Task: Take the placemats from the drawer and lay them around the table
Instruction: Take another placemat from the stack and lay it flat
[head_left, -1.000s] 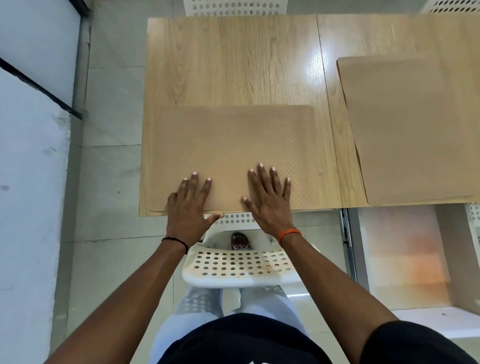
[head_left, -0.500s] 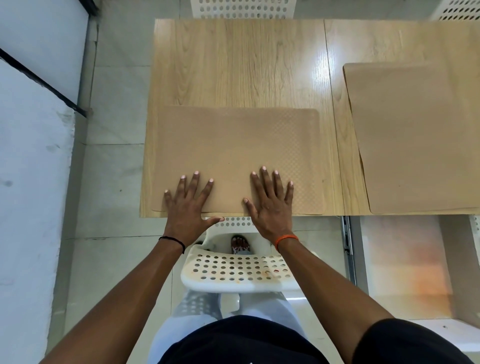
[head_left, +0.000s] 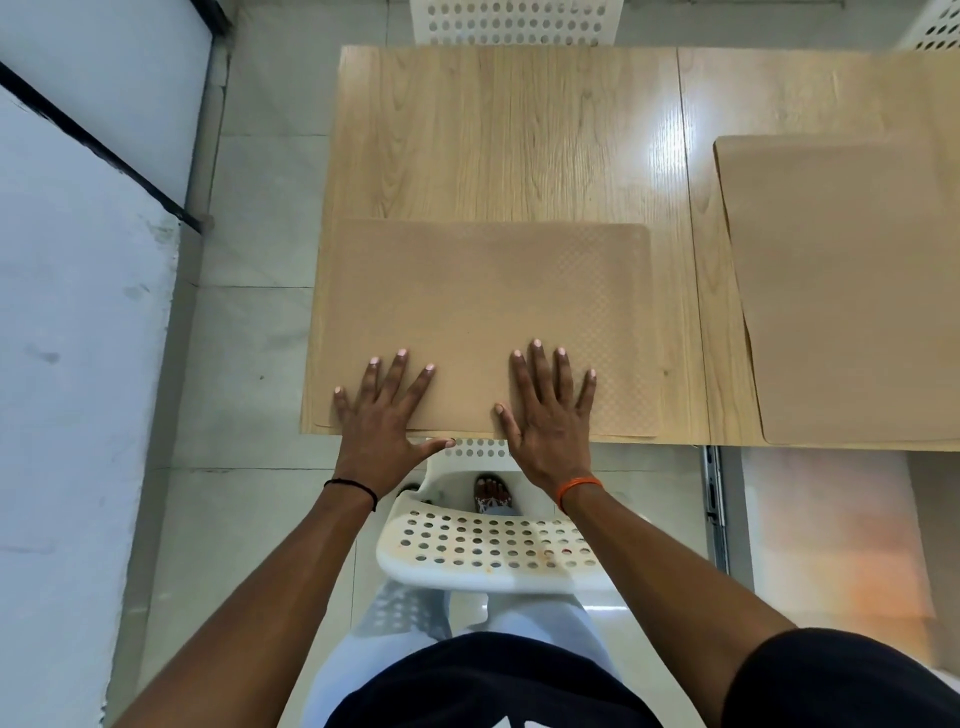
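A tan placemat (head_left: 483, 306) lies flat at the near left end of the light wooden table (head_left: 498, 140), its near edge along the table's edge. My left hand (head_left: 382, 415) rests palm down on its near left part, fingers spread, thumb past the table edge. My right hand (head_left: 550, 410) lies flat on its near middle, fingers spread. A second tan placemat (head_left: 852, 291) lies flat on the adjoining table section to the right, partly cut off by the frame.
A white perforated chair (head_left: 488, 551) stands between me and the table, under my arms. Another white chair back (head_left: 514, 21) shows at the far side. An open drawer (head_left: 831, 540) with a metal rail sits at the right. A white wall runs along the left.
Both hands stay flat on the near placemat, with the left hand shifted slightly left. The view has drifted, so the table and mats appear further right and lower.
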